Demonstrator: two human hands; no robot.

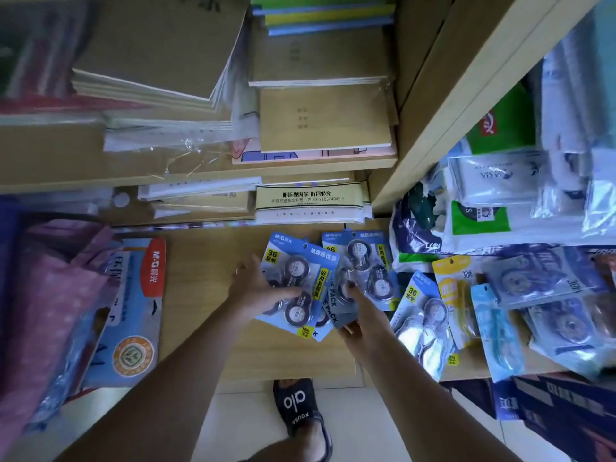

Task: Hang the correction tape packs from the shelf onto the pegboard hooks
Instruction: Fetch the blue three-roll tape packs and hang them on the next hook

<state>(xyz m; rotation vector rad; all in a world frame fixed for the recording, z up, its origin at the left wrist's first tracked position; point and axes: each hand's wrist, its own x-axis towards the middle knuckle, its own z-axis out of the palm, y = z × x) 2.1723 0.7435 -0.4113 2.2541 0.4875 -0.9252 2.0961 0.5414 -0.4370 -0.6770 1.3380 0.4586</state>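
Left grip (pixel 256 288) holds front correction tape pack (pixel 293 288); right grip (pixel 361 315) pinches rear pack (pixel 366 265) over shelf (pixel 206 261)

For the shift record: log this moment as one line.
stage: gathering packs | left hand: grips front correction tape pack | right hand: holds rear packs | place: shelf | pegboard: not in view

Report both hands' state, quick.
Left hand: holds a blue correction tape pack, thumb across its front.
Right hand: grips the overlapping packs beside it.
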